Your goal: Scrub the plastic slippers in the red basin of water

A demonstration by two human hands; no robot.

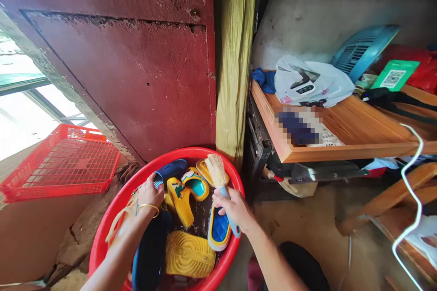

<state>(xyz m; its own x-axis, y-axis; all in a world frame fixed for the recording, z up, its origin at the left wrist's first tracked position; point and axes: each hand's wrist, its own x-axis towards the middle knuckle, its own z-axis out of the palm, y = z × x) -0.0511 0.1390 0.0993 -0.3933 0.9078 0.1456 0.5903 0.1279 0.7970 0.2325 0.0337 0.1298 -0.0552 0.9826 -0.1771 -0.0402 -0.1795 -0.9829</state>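
A large red tub (235,170) holds dark water and several slippers. In my right hand (232,209) is the grey-blue handle of a scrubbing brush (216,170), its pale bristles pointing up. Below that hand lies a blue and yellow slipper (219,229). My left hand (150,193), with a bracelet at the wrist, is closed at the tub's left side, by a dark blue slipper (170,169); its fingers are on something striped blue. Yellow slippers (180,202) lie mid-tub, and one shows its ridged yellow sole (190,254) near the front.
A red plastic basket (78,159) sits on a ledge at the left. Behind the tub stand a dark red door (136,86) and a yellowish curtain (234,68). At right, a wooden shelf (358,122) carries a white plastic bag (310,82) and a blue fan (365,50). A white cable hangs there.
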